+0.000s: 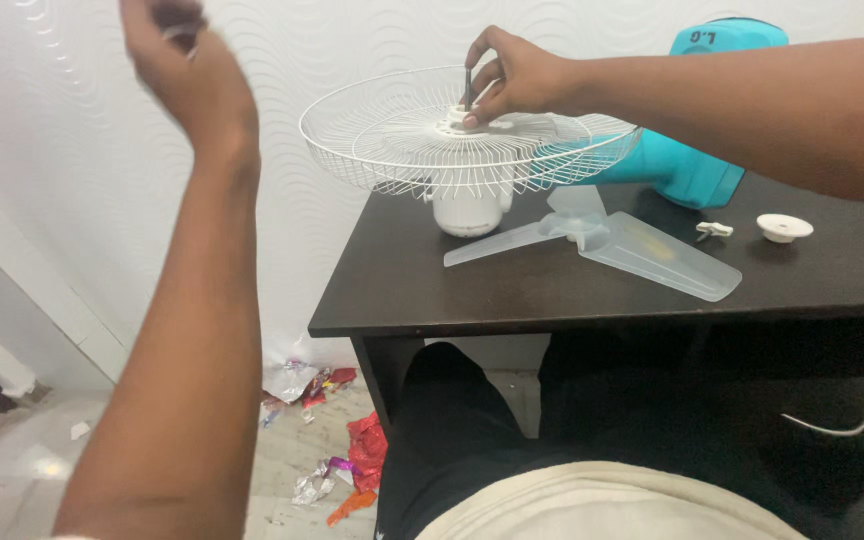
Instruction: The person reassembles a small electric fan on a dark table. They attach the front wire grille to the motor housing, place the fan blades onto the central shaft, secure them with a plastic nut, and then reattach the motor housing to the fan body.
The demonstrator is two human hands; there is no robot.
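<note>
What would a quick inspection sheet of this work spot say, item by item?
Surface: dark table, drawer handle at lower right.
Job's things: white wire fan guard on a white motor housing; clear fan blade lying flat beside it.
Clutter: white cap, small white clip, turquoise fan body; wrappers on the floor.
Hands: right hand pinches the dark shaft at the guard's hub; left hand raised, blurred, apart from everything.
Cables: nothing seen.
Surroundings: white patterned wall, pale floor.
</note>
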